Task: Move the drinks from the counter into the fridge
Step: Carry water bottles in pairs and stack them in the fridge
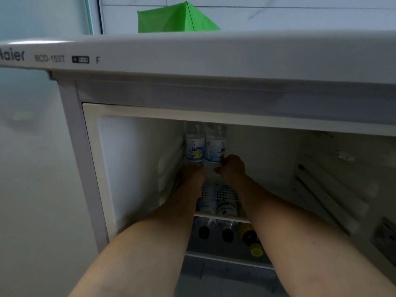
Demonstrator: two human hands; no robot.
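Both my arms reach deep into the open fridge (150,112). Two clear bottles with blue and white labels stand upright at the back of the upper shelf. My left hand (191,172) is wrapped around the base of the left bottle (194,146). My right hand (232,168) grips the lower part of the right bottle (215,146). The two bottles stand side by side, almost touching. My left hand's fingers are mostly hidden behind the bottle.
Below the wire shelf (220,192) several more bottles (227,228) stand on a lower level, one with a yellow cap (256,251). The fridge door (334,189) with its racks hangs open on the right. A green bag (177,18) sits on top of the fridge.
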